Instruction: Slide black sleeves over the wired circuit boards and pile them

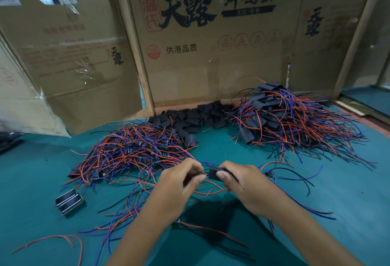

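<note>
Cardboard boxes (pixel 211 39) stand along the desk's far edge, likely a backstop so piles don't spill off. Green desk (pixel 348 191) carries everything.

Finished pile (pixel 295 117) sits toward the far right corner: sleeved boards, red/blue wires fanning out. Kept well apart from the unsleeved pile (pixel 130 153) at left-centre, so done and not-done don't mix. Loose black sleeves (pixel 198 115) lie in a row between the two, against the boxes, reachable from either side.

Both hands work near the desk's middle, just ahead of the near edge. Right hand (pixel 242 183): grip is a thumb-and-finger pinch on one black sleeve (pixel 213 173), open end facing left. Left hand (pixel 179 183): fingers curled, pinching the wires right at the sleeve's mouth. Looks like the feed-in step: one hand steadies the tube, the other guides the leads.

One bare wired board (pixel 271 175) lies just right of the right hand, probably next up. Small metal part (pixel 69 201) toward the near left; can't tell what it is.

Hidden: the board being sleeved isn't visible, covered by fingers or already inside, so insertion depth is unknown. Forearms cut off at the bottom. Boards in the left pile are mostly buried under wire.
</note>
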